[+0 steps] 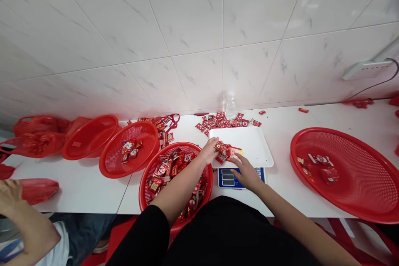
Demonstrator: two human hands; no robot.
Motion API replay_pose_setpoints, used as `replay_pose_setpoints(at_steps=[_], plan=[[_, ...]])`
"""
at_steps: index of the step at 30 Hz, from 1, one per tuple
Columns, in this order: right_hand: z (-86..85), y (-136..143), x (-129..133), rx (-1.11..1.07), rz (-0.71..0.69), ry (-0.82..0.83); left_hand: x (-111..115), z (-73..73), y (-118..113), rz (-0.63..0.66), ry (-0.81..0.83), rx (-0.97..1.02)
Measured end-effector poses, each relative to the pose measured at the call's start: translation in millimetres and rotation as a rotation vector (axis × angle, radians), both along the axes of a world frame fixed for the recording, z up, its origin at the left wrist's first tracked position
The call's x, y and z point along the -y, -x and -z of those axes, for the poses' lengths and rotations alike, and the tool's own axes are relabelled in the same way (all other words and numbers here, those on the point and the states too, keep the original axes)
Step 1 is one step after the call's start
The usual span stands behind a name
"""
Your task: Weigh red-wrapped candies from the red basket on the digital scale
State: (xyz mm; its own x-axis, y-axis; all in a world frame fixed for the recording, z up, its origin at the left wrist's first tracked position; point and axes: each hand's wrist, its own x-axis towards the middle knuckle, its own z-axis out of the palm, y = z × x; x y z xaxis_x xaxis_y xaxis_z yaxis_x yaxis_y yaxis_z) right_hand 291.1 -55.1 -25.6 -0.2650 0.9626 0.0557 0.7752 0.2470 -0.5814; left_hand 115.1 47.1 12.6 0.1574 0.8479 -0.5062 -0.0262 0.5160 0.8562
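Note:
A white tray [258, 145] rests on a blue scale [227, 178] in the middle of the table. Red wrapped packets [222, 149] are bunched at the tray's left part. My left hand [209, 151] is closed against the left side of these packets, gripping some of them. To their right my right hand [246, 170] is spread, its fingertips beside a pink and yellow packet [236, 152]; nothing shows in its grasp. Below my left forearm stands a red basket [144, 199] filled with red packets.
Loose packets [222, 121] and a clear bottle [230, 107] lie along the wall. Red baskets [361, 174] [129, 168] [90, 137] stand at both sides. Red bags [39, 190] and another person's hand [11, 195] are at the left. A power strip [366, 70] is at the right wall.

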Motion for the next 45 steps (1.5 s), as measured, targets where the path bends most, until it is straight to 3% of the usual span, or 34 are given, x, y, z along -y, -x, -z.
replay_pose_setpoints(at_steps=[3,6,9,12,15,19,26,29,32,38,42,45], plan=[[3.0,6.3,-5.2,0.047,-0.035,-0.035,1.6,2.0,3.5,0.045,-0.124,-0.159],[11.0,1.0,-9.7,0.110,0.031,-0.032,3.1,5.4,13.0,0.121,-0.335,-0.531],[19.1,-8.2,-15.5,0.162,0.102,-0.006,5.8,10.2,22.2,0.333,-0.480,-0.890],[24.1,-13.4,-22.9,0.189,0.140,0.031,8.7,15.4,25.6,0.507,-0.530,-1.073],[25.7,-14.1,-29.6,0.182,0.157,0.061,8.7,19.2,25.7,0.555,-0.577,-1.141],[24.2,-14.9,-34.5,0.005,0.213,0.096,5.7,20.1,27.0,0.562,-0.606,-1.169],[16.8,-26.7,-33.4,-0.197,0.344,0.125,10.6,15.0,27.7,0.481,-0.540,-1.142],[9.2,-37.1,-32.8,-0.248,0.442,0.118,14.2,11.2,28.0,0.361,-0.486,-1.072],[-3.6,-47.0,-32.1,-0.348,0.574,0.086,17.2,4.2,28.5,0.184,-0.403,-0.870],[-37.9,-40.9,-29.4,-0.729,0.743,0.012,33.0,-9.6,23.4,-0.078,0.001,-0.001],[-56.2,-15.1,-27.8,-1.154,0.729,0.102,57.4,-16.2,17.5,-0.016,0.227,0.304],[-59.5,9.4,-20.1,-1.277,0.633,0.205,74.7,-20.0,9.7,0.103,0.267,0.532]])
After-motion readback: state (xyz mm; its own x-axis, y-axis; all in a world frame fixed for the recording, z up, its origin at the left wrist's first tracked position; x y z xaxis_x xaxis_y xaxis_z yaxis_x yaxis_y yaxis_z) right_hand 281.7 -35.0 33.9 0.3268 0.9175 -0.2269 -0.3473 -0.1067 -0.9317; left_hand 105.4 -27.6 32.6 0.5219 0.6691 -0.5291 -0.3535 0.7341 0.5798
